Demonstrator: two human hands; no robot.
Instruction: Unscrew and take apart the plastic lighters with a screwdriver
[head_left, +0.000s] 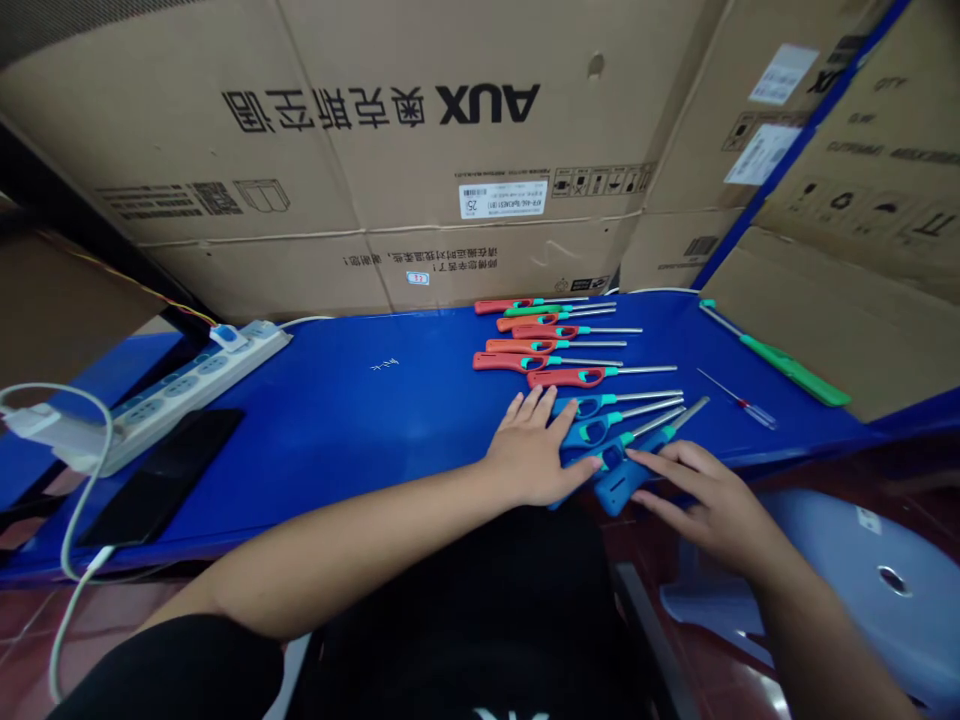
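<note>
Long-necked gas lighters lie in a row on the blue tabletop. Red and orange ones, such as the red lighter (555, 379), are farther off, with a green lighter (534, 311) among them. Several blue lighters (591, 430) lie nearest me, metal tubes pointing right. My left hand (534, 452) rests spread over the ends of the blue handles, hiding part of them. At the table's front edge, my right hand (709, 505) has its thumb and fingers around the nearest blue lighter (622, 485), which is tilted.
A screwdriver (750, 408) and another green lighter (799, 368) lie to the right. On the left are a power strip (199, 385) and a black phone (161, 480) with a white cable. A cardboard wall (420, 180) stands behind; a stool (847, 570) is at lower right.
</note>
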